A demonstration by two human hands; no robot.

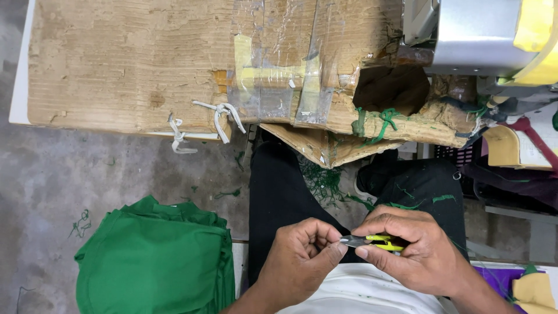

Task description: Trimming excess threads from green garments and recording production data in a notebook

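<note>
We held a small pair of thread snips (372, 241) with yellow handles low at five o'clock over our lap, our right hand (415, 250) closed around the handles and our left hand (302, 259) pinched shut at the metal tip; it looked light, stiff and sharp, best gripped by the handles. At eight o'clock lay a stack of green cloth (154, 261), and at twelve o'clock the taped cardboard-covered desk (133, 64), nothing crowding our hands.
</note>
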